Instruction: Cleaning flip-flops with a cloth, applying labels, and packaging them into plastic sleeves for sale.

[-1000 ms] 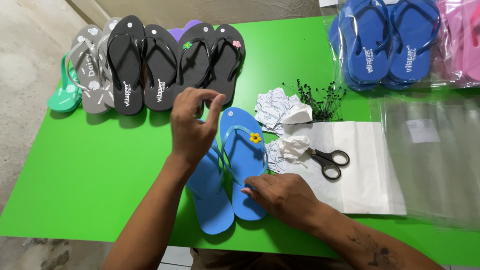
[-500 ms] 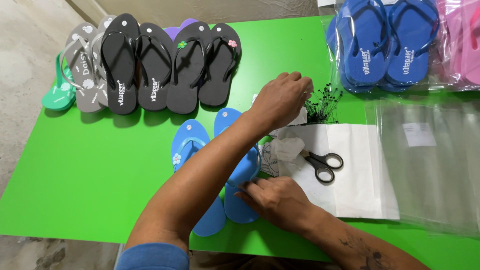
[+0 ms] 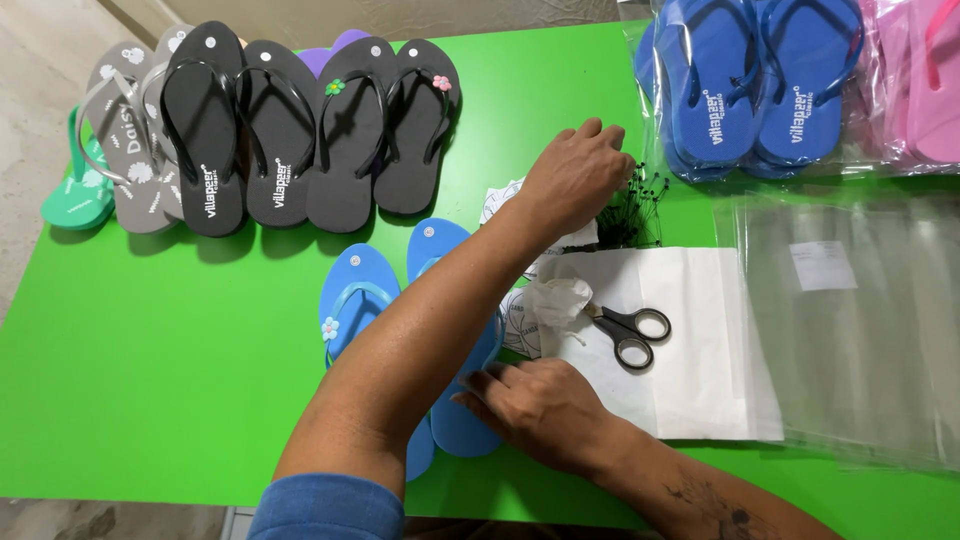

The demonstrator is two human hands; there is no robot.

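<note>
- The left hand (image 3: 575, 180) reaches across the body to the far side of the green table (image 3: 180, 380); its fingers are curled narrow over a heap of small black plastic tag pins (image 3: 632, 212), touching them. Whether it has pinched any I cannot tell.
- The right hand (image 3: 540, 405) lies low and near the body, fingers half bent, fingertips pressing on the heel end of the light blue flip-flop pair (image 3: 365, 300). It grips nothing.
- That blue pair lies side by side at the table's middle, partly under the left forearm; one strap bears a small flower.
- Just right of the hands lie crumpled white papers (image 3: 560, 298) and black-handled scissors (image 3: 628, 330) on a flat white bag (image 3: 700, 350).
- Clear plastic bags (image 3: 860, 330) are stacked flat at the right, with nothing in them that I can see.
- At the far right, clear bags hold dark blue flip-flops (image 3: 750, 80) and pink ones (image 3: 925, 80).
- At the far left stand black flip-flops (image 3: 300, 130), a grey pair (image 3: 130, 150) and a green one (image 3: 75, 195).
</note>
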